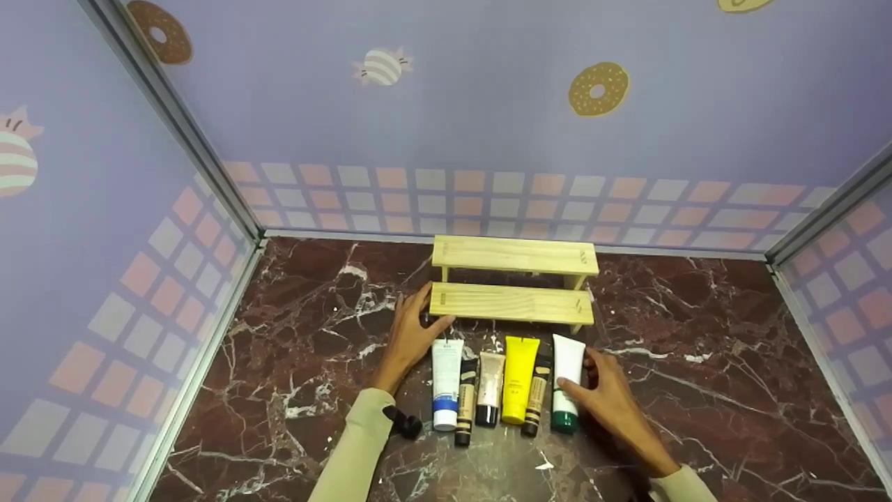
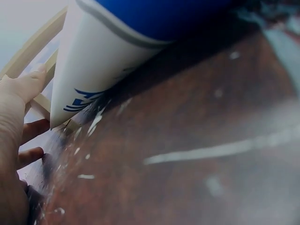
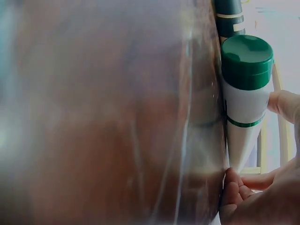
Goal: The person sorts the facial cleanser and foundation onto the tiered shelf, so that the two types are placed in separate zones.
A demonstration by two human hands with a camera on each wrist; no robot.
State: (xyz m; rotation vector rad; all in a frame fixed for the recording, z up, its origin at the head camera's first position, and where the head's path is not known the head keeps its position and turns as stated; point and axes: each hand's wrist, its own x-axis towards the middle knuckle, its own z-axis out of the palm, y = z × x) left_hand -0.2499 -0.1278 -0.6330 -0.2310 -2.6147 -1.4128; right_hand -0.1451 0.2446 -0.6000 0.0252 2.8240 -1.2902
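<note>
A two-step wooden shelf [image 1: 512,301] stands by the back wall. My left hand [image 1: 408,338] grips the left end of its lower step, thumb at the front edge and fingers at the side. On the right, my right hand [image 1: 613,397] holds a white tube with a green cap [image 1: 569,362], its thumb on top and fingertips along the right side; the tube lies on the table, cap toward me. The right wrist view shows that green cap [image 3: 247,61] up close. Beside my left wrist lies a white tube with a blue band [image 1: 446,376].
Between the outer tubes lie a yellow tube [image 1: 519,380], a beige tube with a black cap [image 1: 490,387] and two slim black-and-beige tubes, one being the left slim tube [image 1: 465,404]. Patterned panels [image 1: 418,139] enclose the dark red marbled table [image 1: 293,362] at the back and sides.
</note>
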